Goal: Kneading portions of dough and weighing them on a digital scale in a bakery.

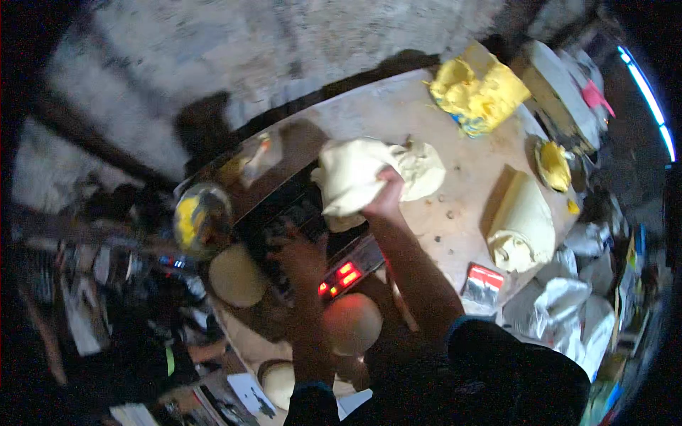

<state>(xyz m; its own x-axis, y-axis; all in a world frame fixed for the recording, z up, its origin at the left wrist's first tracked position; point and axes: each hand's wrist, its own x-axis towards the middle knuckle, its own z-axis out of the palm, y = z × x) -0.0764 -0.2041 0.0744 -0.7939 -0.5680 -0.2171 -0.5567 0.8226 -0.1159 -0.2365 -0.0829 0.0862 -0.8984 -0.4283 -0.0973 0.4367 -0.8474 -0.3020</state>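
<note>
Gripping on one side, splayed on the other

Clutching a floppy, rounded mass of pale cream dough (pixel 355 170) in the upper centre of the frame with the right hand (pixel 386 195), closed on its lower right edge. Holding the left hand (pixel 301 257) wide open, left of centre, with fingers spread and no grip on anything, over a dark, flat scale (pixel 290 204) with red lit digits (pixel 347 274); cannot tell whether touching. Seen lower left: a smooth, round, cream-coloured dough ball (pixel 238 275).
</note>
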